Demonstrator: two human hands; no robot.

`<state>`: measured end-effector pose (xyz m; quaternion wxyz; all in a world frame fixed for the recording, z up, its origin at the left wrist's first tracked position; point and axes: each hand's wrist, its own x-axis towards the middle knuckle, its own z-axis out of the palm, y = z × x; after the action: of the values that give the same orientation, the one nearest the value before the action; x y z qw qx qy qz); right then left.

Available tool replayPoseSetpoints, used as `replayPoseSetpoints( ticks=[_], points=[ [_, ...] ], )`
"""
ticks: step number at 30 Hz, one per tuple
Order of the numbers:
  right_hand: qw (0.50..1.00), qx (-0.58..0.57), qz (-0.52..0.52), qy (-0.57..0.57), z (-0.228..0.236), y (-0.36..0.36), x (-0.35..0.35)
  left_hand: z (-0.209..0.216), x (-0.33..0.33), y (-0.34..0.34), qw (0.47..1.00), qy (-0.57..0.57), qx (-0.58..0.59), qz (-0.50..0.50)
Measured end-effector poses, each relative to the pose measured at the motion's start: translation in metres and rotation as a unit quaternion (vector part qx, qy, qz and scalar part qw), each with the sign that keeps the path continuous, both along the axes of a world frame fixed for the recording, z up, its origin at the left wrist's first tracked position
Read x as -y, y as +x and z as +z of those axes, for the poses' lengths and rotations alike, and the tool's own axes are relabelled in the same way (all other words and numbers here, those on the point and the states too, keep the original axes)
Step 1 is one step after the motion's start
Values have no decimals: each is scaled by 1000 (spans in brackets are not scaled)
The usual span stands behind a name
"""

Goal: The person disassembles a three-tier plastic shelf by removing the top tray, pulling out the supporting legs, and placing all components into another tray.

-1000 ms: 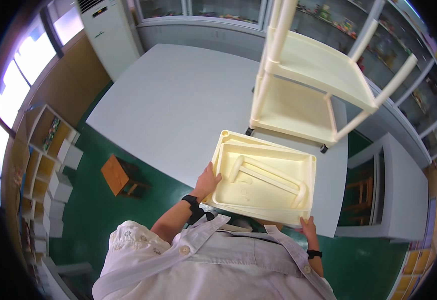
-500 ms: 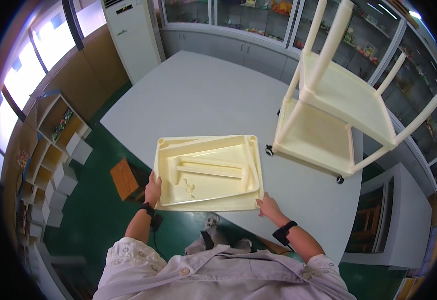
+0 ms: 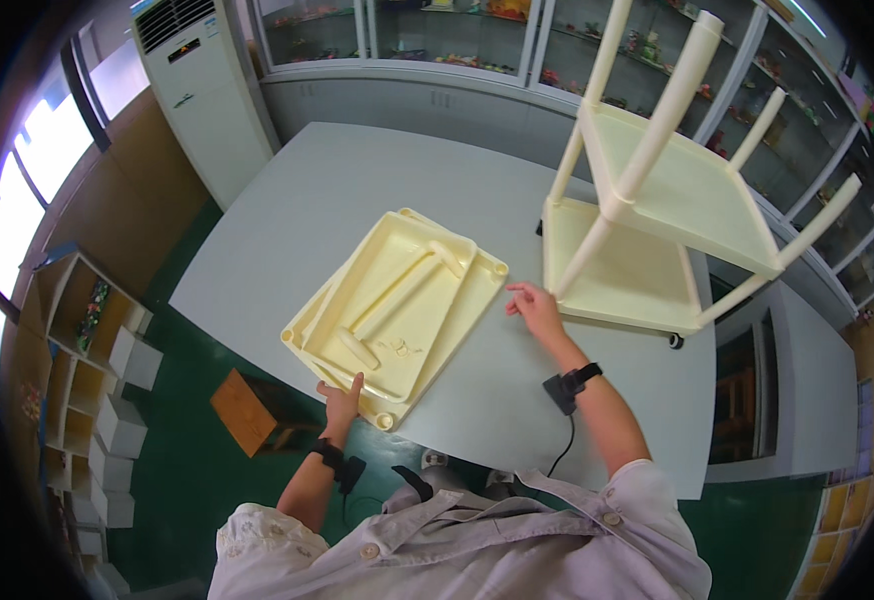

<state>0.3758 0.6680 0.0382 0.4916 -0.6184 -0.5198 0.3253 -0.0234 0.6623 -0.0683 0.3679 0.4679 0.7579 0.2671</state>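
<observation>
A pale yellow tray (image 3: 397, 315) is lying flat on the grey worktop (image 3: 357, 190), angled, its near corner jutting over the near edge, with loose yellow tubes (image 3: 402, 295) resting inside it. The left hand (image 3: 342, 400) is touching that near rim, fingers loosely extended, gripping nothing. The right hand (image 3: 535, 305) is hovering open and empty between the tray and a yellow shelf cart (image 3: 647, 230) standing on the worktop just beside it

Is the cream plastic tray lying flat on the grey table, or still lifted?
Flat. The cream plastic tray rests open side up on the grey table; only the left hand touches its near edge, and loose tubes lie inside.
</observation>
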Motion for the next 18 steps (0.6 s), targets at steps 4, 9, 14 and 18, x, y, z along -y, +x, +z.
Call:
replayPoseSetpoints(
  ticks=[4,9,14,18],
  points=[
    [968,136,-75,199,130,40,41,-9,-13,20,998,-2,62,-11],
    [769,471,-212,377,264,126,81,34,-35,22,979,-69,-20,-193],
    [719,646,-201,160,239,214,80,90,-62,2,890,-155,-203,-377],
    [719,632,-230,172,173,205,76,160,-84,35,796,-103,-383,-457]
  ],
)
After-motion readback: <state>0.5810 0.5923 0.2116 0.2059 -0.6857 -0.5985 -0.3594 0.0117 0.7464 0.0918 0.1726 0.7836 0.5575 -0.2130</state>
